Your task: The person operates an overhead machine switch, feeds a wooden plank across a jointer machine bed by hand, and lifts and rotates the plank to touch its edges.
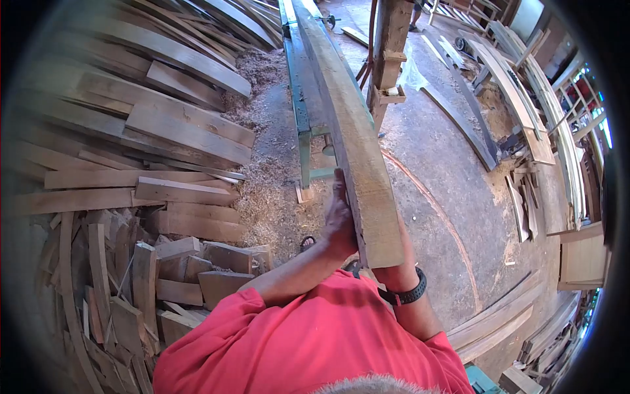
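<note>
A long, thick wooden plank (359,141) runs from my chest away from me. Its far part lies over a long green machine bed (299,98). My left hand (339,223) grips the left edge of the plank near its close end, thumb up along the side, its other fingers hidden below. Under the right side of that same end, my right hand (392,274) holds the plank from beneath. The plank covers most of that hand, and a black watch (411,289) is on its wrist.
Stacked boards (190,141) fill the left side, with offcuts (223,285) nearer me. Wood shavings (259,203) cover the floor beside the machine. A wooden post (388,59) stands just right of the plank. Long boards (459,118) lie on the floor to the right.
</note>
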The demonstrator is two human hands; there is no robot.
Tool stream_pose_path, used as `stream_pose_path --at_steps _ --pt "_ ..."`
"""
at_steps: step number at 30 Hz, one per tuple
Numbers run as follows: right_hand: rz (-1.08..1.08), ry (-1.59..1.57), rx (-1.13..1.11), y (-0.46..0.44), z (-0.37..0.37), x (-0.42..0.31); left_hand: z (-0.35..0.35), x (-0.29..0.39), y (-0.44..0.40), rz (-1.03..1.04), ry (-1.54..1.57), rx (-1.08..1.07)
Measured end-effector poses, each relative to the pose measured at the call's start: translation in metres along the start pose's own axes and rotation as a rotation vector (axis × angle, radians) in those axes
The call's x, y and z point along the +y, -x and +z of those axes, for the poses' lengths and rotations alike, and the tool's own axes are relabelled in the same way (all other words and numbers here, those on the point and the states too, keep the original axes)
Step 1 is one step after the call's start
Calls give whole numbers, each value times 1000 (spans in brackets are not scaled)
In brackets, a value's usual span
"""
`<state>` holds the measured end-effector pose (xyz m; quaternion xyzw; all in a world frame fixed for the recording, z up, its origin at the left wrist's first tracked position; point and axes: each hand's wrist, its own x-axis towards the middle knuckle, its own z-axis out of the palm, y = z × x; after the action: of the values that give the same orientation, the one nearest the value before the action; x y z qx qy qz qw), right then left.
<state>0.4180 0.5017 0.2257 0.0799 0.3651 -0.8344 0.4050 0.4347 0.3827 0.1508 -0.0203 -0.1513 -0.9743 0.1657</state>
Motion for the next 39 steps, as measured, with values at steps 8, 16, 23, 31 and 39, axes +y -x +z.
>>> stream_pose_path --at_steps 8,16,23,31,39 --pt "265 65 -132 -36 -98 44 -15 -2 -28 244 -718 444" --pt "-111 589 -4 -63 -159 29 -27 -4 -74 4 -1136 653" --pt "-353 1276 74 -61 -177 16 -134 -35 -48 42 -759 598" --pt "-427 1521 132 -61 -167 55 -176 -12 -21 -86 -494 631" --pt "-532 1638 102 -64 -166 62 -194 -10 -15 -97 -485 632"
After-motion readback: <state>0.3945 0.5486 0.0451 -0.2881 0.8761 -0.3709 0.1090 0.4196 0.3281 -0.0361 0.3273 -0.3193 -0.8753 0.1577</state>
